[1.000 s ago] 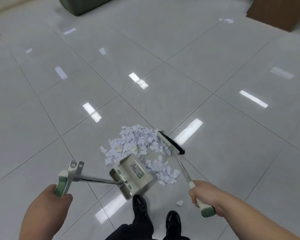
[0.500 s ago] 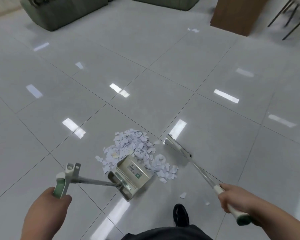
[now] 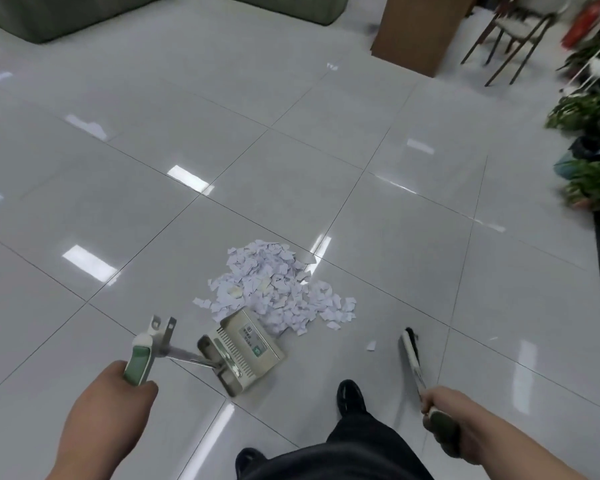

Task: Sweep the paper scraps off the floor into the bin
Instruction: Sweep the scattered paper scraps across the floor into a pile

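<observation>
A heap of white paper scraps (image 3: pixel 276 289) lies on the glossy grey tiled floor (image 3: pixel 378 220). A metal dustpan (image 3: pixel 245 351) rests on the floor at the heap's near edge, its mouth against the scraps. My left hand (image 3: pixel 108 410) grips the dustpan's green-and-white handle (image 3: pixel 141 358). My right hand (image 3: pixel 447 420) holds the broom (image 3: pixel 411 355) by its green grip; the dark brush head sits low, right of the heap and apart from it. One stray scrap (image 3: pixel 371 345) lies between the brush and the dustpan. No bin is visible.
My black shoe (image 3: pixel 350 396) and dark trouser leg stand just behind the dustpan. Green sofas (image 3: pixel 49 15) sit at the far left, a wooden cabinet (image 3: pixel 420 32) and chair legs (image 3: pixel 510 39) at the far right. Potted plants (image 3: pixel 593 161) line the right edge.
The broom swung from the far side of the heap, around to the right, then back toward me. The scraps are bunched closer to the dustpan. The camera tilted up and right.
</observation>
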A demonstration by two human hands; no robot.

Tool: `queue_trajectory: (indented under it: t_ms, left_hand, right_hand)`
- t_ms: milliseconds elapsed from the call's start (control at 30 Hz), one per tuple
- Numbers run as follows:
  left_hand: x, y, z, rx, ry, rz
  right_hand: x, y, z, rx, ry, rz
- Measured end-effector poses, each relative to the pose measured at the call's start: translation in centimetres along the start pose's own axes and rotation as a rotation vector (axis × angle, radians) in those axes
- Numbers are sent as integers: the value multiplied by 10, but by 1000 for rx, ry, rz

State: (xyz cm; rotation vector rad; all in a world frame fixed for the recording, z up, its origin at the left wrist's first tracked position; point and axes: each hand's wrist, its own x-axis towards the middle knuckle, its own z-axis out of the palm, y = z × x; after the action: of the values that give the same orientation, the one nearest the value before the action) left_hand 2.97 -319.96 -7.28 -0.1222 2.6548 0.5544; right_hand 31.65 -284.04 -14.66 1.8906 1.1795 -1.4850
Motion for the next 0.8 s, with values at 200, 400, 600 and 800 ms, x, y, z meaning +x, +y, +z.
queue_trajectory:
  t_ms: [200,400,600,800]
  left_hand:
    - [-8,-51,-9,-4,-26,-52]
    - [-10,-81,-19,28,-17,-96]
    - [-6,-96,-20,70,-8,-160]
    - [-4,-93,-21,65,-6,-132]
  right_hand:
    - [-15,-5,83,127,-88,-29]
    - [-29,-46,147,288,-215,-104]
    - [-39,-92,198,329,-346,-184]
    - [-50,-111,180,373,-381,-245]
